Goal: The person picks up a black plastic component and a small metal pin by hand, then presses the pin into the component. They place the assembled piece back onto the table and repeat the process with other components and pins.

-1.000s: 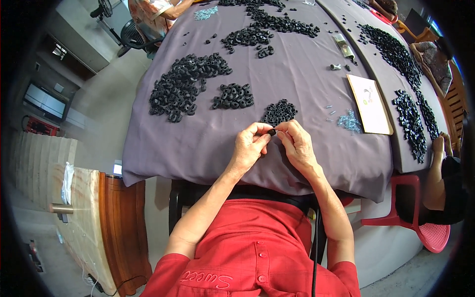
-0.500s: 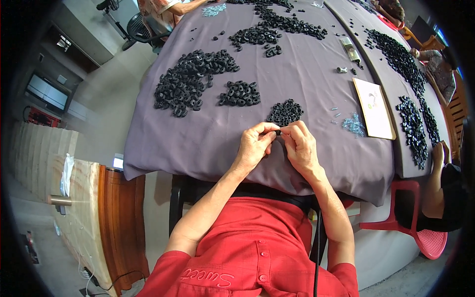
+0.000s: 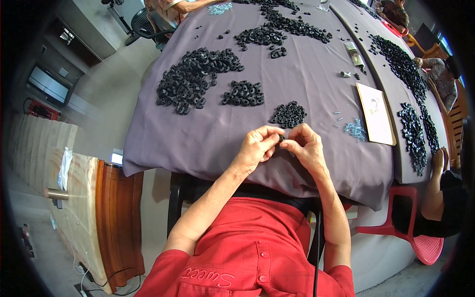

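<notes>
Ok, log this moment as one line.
left hand: pinching small black part | right hand: thumb at it | beyond: pile of black ring-shaped parts | rightward: light-blue spring-like pieces beside white-faced board

A small part [image 3: 281,139] sits at the fingers [image 3: 267,131] of the left hand [image 3: 257,148] and right hand [image 3: 308,148], over the tablecloth [image 3: 316,94]. Just beyond the fingers lies a ring pile [image 3: 288,115]; ahead-left of them, a cluster [image 3: 243,93], then a larger heap [image 3: 190,79] farther left. Right of the fingers lie springs [image 3: 355,129], then a flat board [image 3: 374,113]. Behind them, far left, stands a cabinet [image 3: 117,218].
</notes>
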Action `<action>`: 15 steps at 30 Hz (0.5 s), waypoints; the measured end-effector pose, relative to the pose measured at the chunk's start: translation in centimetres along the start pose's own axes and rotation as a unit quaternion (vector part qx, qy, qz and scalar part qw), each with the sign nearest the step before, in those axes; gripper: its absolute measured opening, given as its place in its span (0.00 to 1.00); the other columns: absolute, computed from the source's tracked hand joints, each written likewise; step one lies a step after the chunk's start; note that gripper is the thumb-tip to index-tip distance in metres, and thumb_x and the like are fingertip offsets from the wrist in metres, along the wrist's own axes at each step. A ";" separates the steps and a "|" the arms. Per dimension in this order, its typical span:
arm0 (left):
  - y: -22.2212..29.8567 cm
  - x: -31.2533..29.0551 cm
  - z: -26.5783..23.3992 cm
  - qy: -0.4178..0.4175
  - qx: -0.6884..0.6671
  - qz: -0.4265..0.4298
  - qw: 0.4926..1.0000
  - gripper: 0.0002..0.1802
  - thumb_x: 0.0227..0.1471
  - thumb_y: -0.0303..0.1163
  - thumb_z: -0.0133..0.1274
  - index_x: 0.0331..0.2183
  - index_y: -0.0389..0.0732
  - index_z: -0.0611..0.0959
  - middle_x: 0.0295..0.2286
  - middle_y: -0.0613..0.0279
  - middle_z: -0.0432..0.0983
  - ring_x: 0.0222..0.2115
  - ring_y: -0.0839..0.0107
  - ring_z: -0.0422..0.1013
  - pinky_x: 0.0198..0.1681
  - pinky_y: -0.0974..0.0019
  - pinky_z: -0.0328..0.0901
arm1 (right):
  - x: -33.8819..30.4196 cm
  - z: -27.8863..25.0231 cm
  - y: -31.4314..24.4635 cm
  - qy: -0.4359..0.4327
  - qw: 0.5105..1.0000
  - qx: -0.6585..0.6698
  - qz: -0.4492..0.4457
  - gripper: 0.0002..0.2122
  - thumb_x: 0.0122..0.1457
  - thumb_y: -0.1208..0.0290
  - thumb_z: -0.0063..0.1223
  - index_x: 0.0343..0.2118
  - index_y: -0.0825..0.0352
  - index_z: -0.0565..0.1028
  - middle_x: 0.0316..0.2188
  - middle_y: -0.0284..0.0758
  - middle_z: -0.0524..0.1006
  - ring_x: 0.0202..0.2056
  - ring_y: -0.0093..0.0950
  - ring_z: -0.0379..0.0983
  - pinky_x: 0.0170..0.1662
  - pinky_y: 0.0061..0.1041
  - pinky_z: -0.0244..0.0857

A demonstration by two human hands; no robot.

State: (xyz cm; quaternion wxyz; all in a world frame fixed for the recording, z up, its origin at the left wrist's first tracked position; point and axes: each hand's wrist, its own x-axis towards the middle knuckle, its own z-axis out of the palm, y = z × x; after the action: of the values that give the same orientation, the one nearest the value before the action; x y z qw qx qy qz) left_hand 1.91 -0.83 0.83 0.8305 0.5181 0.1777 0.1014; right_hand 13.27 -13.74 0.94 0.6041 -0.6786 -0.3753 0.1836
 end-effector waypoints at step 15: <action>-0.9 0.9 0.1 0.012 -0.090 0.013 0.996 0.07 0.54 0.29 0.50 0.35 0.38 0.77 0.25 0.65 0.73 0.16 0.86 0.62 0.14 0.83 0.54 | 0.3 0.5 -1.0 0.081 0.993 -0.057 -0.060 0.03 0.50 0.77 0.56 0.27 0.69 0.73 0.20 0.33 0.75 0.21 0.18 0.68 0.26 0.18 0.63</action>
State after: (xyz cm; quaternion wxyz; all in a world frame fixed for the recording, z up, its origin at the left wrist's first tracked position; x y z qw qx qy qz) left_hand 2.77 -1.04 -0.11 0.8704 0.4420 0.1708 0.1335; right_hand 12.79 -13.19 1.88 0.6028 -0.7009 -0.3747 0.0700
